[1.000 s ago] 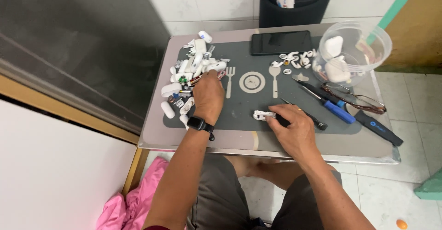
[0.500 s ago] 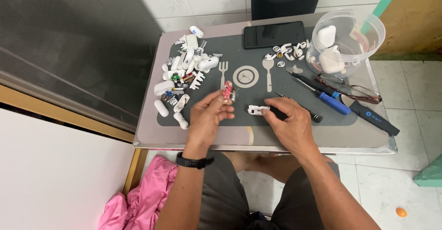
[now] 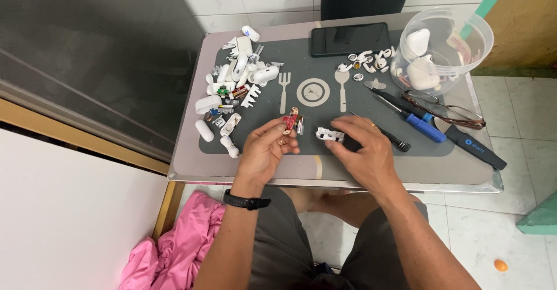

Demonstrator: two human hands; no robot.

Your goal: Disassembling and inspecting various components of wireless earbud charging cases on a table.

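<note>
My left hand (image 3: 265,151) holds a small red electronic part (image 3: 289,122) between thumb and fingertips, just above the dark grey mat (image 3: 325,145). My right hand (image 3: 365,151) rests on the mat and grips a small white part (image 3: 329,134) together with a black screwdriver (image 3: 387,137) that pokes out to the right. The two hands are a few centimetres apart near the table's front edge. A black watch sits on my left wrist.
A pile of white earbud-case parts (image 3: 235,87) lies at the mat's left. A black phone (image 3: 350,38), small white pieces (image 3: 365,61), a clear tub (image 3: 444,46), glasses (image 3: 444,113), a blue screwdriver (image 3: 415,119) and a black tool (image 3: 476,148) lie to the right. Pink cloth (image 3: 174,249) lies below.
My left hand has drawn back from the pile of white parts with the red part in it and come in close to my right hand. The right hand has hardly moved.
</note>
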